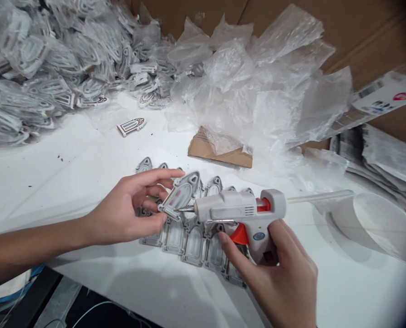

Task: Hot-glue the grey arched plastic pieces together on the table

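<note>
An arched plastic tag [180,196] is pinched in the left hand [128,205], angled toward the nozzle of a hot glue gun [230,207] clasped in the right hand [285,278]. The hands are close but apart, above a row of similar tags [192,241].

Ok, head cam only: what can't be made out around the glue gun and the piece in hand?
Head view:
- Any glue on the held piece: too small to tell at the nozzle tip.
- Back of that piece: hidden by the left hand.
- Row of pieces: partly hidden by the glue gun and right hand.
- Right wrist: cut off by the bottom edge.
</note>
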Tool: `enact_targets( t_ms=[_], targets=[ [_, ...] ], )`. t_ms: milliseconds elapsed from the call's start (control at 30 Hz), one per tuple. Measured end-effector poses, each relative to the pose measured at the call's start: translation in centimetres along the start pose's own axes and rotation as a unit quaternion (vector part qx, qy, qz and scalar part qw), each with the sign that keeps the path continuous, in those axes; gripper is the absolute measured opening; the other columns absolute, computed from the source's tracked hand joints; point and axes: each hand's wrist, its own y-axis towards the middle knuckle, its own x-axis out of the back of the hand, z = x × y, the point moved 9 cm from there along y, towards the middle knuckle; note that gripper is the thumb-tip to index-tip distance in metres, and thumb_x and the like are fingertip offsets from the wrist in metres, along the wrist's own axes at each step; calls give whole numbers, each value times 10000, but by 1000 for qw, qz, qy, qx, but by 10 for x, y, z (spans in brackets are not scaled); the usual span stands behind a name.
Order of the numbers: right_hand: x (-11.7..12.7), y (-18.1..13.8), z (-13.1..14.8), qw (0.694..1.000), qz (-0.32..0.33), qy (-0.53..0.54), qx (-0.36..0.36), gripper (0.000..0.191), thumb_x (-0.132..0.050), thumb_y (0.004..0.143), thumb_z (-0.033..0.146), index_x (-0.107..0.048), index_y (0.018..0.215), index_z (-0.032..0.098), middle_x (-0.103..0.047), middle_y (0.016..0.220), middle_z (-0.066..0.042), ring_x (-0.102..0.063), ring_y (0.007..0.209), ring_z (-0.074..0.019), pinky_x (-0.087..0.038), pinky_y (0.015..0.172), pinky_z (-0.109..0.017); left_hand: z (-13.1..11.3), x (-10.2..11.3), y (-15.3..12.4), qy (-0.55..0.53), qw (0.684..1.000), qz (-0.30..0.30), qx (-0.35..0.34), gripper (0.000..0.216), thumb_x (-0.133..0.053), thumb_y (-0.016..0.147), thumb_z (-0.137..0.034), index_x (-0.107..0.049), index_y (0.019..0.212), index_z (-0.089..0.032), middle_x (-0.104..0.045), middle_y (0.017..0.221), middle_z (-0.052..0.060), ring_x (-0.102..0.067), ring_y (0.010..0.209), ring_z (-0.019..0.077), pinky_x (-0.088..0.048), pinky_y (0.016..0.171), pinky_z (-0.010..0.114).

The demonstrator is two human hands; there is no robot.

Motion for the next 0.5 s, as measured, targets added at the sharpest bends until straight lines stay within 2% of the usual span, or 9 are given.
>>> enact_targets(
  t_ms=[500],
  targets=[
    [0,1,2,1000,8,-5,10,516,-722,824,378,-236,713,243,-345,670,60,-253,528,-79,-243,447,-246,-1,0,-1,-1,1000,2,-5,625,-693,745,-49,-623,1318,-289,-624,1042,44,-620,919,139,-561,685,159]
  ],
)
